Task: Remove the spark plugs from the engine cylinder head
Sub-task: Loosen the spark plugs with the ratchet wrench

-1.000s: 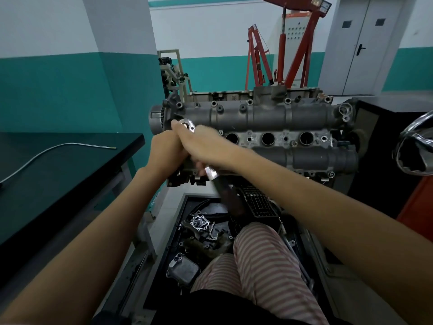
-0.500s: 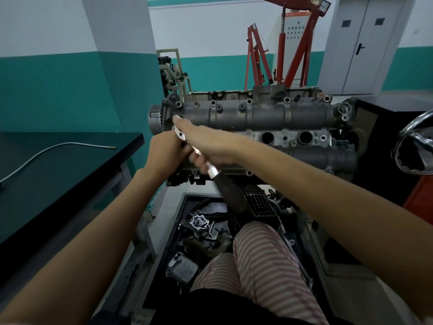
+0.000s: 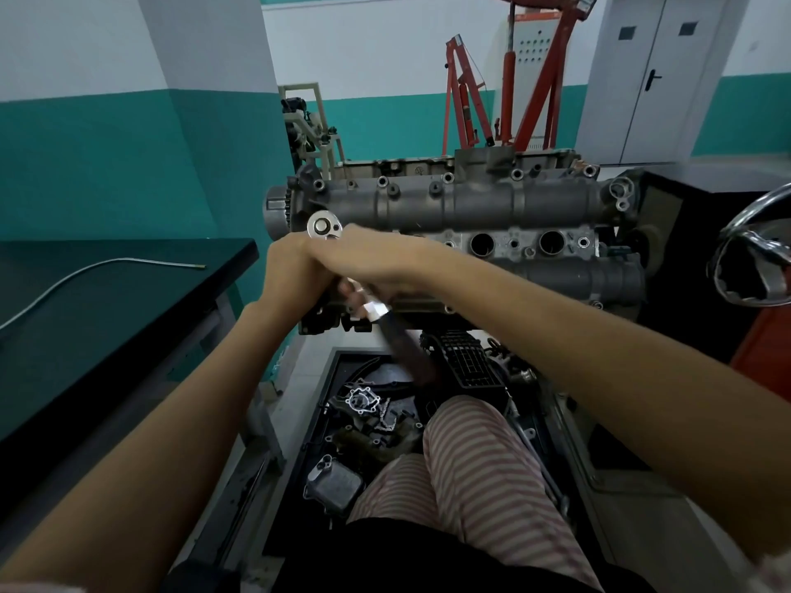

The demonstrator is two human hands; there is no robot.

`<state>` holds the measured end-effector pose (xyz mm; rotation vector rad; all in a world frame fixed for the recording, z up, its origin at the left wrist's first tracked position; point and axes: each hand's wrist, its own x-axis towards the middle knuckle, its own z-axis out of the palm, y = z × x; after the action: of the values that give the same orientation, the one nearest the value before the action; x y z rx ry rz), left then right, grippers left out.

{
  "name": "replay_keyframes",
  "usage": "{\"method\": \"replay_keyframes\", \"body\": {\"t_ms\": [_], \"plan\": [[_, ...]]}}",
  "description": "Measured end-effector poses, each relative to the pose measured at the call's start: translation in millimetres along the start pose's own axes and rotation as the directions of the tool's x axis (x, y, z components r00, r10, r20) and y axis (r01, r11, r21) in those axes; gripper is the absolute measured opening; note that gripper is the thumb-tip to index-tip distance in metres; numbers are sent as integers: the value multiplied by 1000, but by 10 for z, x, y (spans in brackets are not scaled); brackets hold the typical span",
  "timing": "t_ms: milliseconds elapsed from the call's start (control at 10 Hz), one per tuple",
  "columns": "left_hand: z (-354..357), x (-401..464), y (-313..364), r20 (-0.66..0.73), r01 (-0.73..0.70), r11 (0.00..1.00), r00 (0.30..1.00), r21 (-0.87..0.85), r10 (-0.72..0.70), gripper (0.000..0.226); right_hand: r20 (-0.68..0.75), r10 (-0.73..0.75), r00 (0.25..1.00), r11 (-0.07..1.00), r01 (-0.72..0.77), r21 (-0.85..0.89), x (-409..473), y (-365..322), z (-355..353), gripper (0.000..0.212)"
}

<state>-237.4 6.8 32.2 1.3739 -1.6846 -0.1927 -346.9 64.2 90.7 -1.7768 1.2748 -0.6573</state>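
Note:
The grey engine cylinder head (image 3: 479,203) lies sideways on a stand in front of me. Two open spark plug wells (image 3: 482,243) show along its middle; no spark plug is visible. A ratchet wrench has its round silver head (image 3: 324,226) at the left end of the head, and its black handle (image 3: 404,348) slants down to the right. My right hand (image 3: 368,258) grips the wrench just below its head. My left hand (image 3: 291,276) is curled beneath the ratchet head; what it holds is hidden.
A black workbench (image 3: 128,318) with a bent metal tube (image 3: 107,265) stands at left. Below the engine a black tray (image 3: 325,421) holds several loose engine parts. My striped knee (image 3: 471,464) is over it. A red engine crane (image 3: 462,92) stands behind, a chrome wheel (image 3: 753,258) at right.
The ratchet handle has swung a little under both hands. My right hand and forearm shifted left over the head, hiding a plug well that showed a second ago.

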Motion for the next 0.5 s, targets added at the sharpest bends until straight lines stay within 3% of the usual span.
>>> {"method": "replay_keyframes", "body": {"t_ms": [100,200,300,400,500], "plan": [[4,42,-41,-5,-208,947,976,244,216,25,-240,-409,880,423,-50,-905,9,-40,-238,33],[19,35,-60,16,-272,913,960,304,280,34,-301,-589,750,320,-125,-939,14,5,-178,21],[24,34,-2,20,-158,963,987,219,158,39,-299,-332,894,716,32,-698,-10,93,-17,33],[37,43,-1,56,56,963,996,262,-73,37,269,30,963,927,-127,353,-145,-45,-20,28],[19,16,-46,32,-218,917,975,335,220,30,75,39,996,996,-33,-81,-88,-34,-145,26]]}}
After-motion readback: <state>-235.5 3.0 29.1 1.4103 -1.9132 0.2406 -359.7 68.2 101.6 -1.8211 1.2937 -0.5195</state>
